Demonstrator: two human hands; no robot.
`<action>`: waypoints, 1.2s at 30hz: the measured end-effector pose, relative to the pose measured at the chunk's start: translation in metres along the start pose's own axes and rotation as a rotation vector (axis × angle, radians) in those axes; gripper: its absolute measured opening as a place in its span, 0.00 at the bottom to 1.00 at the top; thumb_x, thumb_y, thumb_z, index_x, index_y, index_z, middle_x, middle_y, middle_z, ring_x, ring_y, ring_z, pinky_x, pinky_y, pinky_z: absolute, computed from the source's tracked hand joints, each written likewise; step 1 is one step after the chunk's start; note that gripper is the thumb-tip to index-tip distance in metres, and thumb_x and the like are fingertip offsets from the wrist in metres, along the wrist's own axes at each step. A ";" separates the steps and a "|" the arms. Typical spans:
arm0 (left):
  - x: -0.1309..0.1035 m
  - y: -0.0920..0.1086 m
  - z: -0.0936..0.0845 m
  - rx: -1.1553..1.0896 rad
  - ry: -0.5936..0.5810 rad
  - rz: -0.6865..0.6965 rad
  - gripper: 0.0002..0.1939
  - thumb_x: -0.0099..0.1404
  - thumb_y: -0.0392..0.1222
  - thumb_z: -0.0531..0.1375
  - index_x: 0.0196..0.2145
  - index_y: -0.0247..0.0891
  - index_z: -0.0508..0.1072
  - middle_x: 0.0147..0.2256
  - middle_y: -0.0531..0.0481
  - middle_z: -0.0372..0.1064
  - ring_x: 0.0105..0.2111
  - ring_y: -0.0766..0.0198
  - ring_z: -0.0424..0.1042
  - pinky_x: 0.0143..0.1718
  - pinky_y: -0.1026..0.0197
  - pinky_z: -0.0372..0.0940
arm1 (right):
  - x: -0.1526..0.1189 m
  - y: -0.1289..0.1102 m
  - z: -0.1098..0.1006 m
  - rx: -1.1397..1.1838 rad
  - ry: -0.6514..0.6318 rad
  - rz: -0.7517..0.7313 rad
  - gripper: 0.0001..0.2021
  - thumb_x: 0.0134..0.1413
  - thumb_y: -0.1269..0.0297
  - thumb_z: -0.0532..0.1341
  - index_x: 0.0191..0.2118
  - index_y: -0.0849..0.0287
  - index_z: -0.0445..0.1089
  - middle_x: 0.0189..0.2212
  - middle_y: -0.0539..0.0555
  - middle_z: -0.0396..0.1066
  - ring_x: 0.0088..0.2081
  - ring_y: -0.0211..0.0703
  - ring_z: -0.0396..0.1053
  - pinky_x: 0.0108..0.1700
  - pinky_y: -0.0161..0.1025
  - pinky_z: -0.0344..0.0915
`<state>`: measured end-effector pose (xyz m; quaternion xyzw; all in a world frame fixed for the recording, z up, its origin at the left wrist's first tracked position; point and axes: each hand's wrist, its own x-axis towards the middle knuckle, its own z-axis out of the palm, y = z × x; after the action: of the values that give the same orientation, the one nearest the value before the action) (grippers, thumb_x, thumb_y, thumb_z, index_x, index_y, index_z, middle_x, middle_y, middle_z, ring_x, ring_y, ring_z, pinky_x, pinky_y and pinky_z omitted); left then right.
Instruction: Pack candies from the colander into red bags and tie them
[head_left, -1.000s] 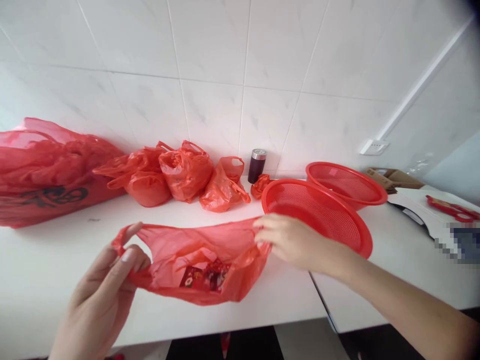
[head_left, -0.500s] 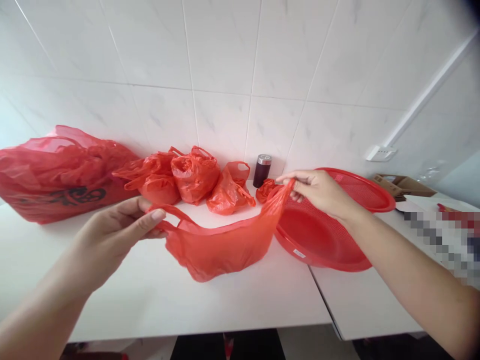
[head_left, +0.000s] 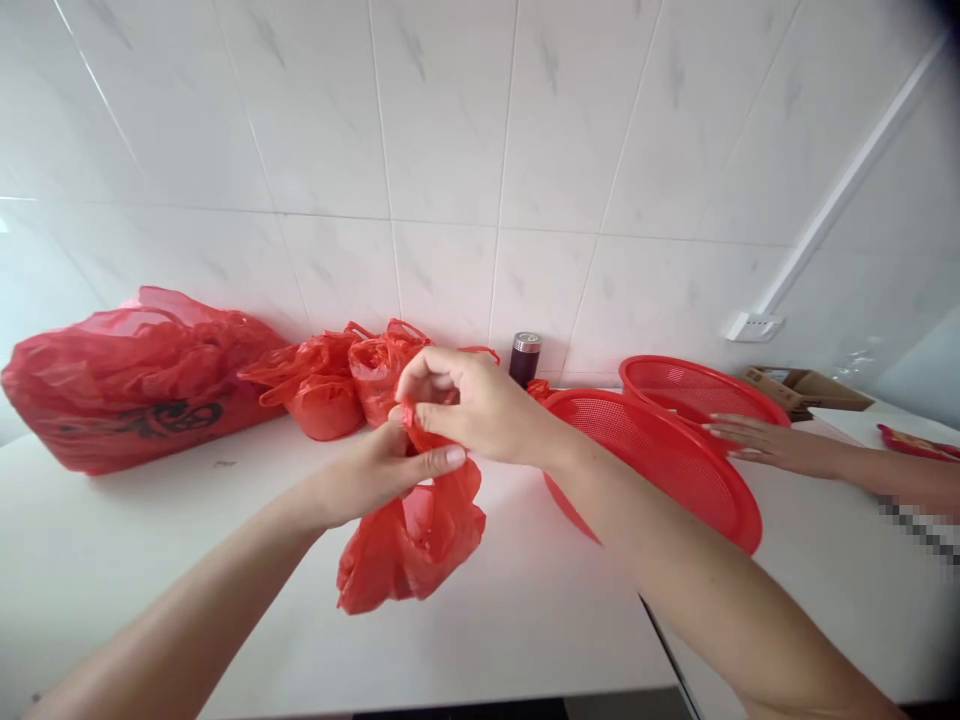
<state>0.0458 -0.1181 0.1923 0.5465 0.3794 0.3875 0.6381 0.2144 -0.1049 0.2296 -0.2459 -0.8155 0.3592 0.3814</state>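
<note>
A red plastic bag (head_left: 412,550) hangs low over the white table, its top gathered between my two hands. My left hand (head_left: 382,465) is closed on the gathered handles, the thumb lying across them. Above and touching it, my right hand (head_left: 469,405) pinches a twisted end of the same plastic. What the bag holds, if anything, is hidden. Behind my hands stand more red bags, one a filled, tied-looking bag (head_left: 326,400), another a bag with its loops up (head_left: 379,365). A further one is mostly covered by my right hand.
A large red bag with black print (head_left: 142,390) stands at the left. Against the wall is a dark tumbler (head_left: 524,360). On the right are a red mesh basket (head_left: 739,490), a second basket (head_left: 637,370), a cardboard box (head_left: 832,390) and another person's hand (head_left: 757,445) at the baskets.
My hands have come together from holding the bag stretched wide; its handles are now gathered and twisted between them. Another person's hand has come in from the right to the baskets.
</note>
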 end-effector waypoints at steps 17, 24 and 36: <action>-0.007 -0.008 -0.034 0.412 -0.156 0.080 0.08 0.59 0.44 0.63 0.31 0.38 0.79 0.30 0.47 0.73 0.30 0.61 0.69 0.32 0.63 0.64 | -0.044 0.018 0.029 0.158 0.098 0.029 0.09 0.62 0.59 0.58 0.46 0.52 0.70 0.45 0.51 0.70 0.49 0.40 0.67 0.54 0.41 0.62; 0.003 -0.039 -0.031 1.076 0.200 0.391 0.08 0.57 0.30 0.53 0.28 0.40 0.69 0.26 0.55 0.69 0.22 0.68 0.63 0.24 0.66 0.58 | -0.030 0.092 0.056 0.220 0.125 0.266 0.18 0.65 0.51 0.52 0.56 0.48 0.64 0.44 0.51 0.71 0.47 0.43 0.68 0.54 0.45 0.62; -0.025 -0.077 -0.082 1.030 0.172 0.261 0.17 0.68 0.48 0.51 0.48 0.48 0.75 0.37 0.49 0.77 0.36 0.57 0.74 0.40 0.62 0.67 | -0.065 0.090 0.056 -0.040 0.254 0.238 0.15 0.66 0.55 0.49 0.30 0.56 0.61 0.24 0.45 0.59 0.27 0.35 0.57 0.32 0.32 0.55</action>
<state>-0.0325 -0.1156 0.1076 0.7976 0.5004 0.2706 0.2006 0.2193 -0.1146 0.1058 -0.3914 -0.7330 0.3517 0.4311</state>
